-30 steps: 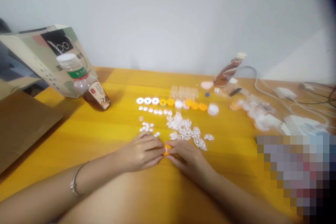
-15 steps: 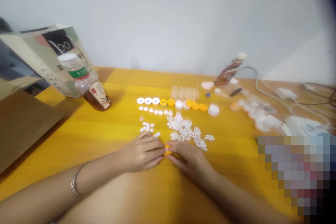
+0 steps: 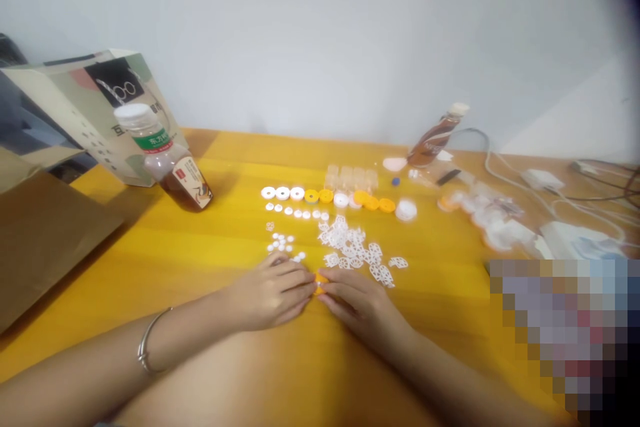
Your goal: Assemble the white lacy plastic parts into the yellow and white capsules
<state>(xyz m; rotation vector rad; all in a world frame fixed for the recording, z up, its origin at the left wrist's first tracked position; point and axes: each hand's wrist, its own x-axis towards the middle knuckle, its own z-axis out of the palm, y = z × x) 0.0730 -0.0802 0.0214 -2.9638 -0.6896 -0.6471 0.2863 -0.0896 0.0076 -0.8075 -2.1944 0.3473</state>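
Between the fingertips of both hands is a small round orange disc (image 3: 319,284) with a pale spot at its centre; the fingers cover much of it. My left hand (image 3: 277,290) grips its left side, fingers closed. From the other side my right hand (image 3: 357,297) pinches it. Just beyond the hands lie small white round pieces (image 3: 281,241) and a heap of white lattice-like flat pieces (image 3: 345,240). Farther back runs a row of white rings (image 3: 283,193) and orange discs (image 3: 370,200), with small white caps (image 3: 299,214) lined up before it.
A tea bottle (image 3: 170,167) and a paper bag (image 3: 125,140) stand at left, near a brown cardboard piece (image 3: 55,240). Translucent containers (image 3: 351,178) sit behind the row. At right are a brown drink bottle (image 3: 435,137), plastic bags (image 3: 493,213), and white cables (image 3: 580,207).
Both hands keep hold of the orange disc with almost no movement. The whole view has shifted very slightly.
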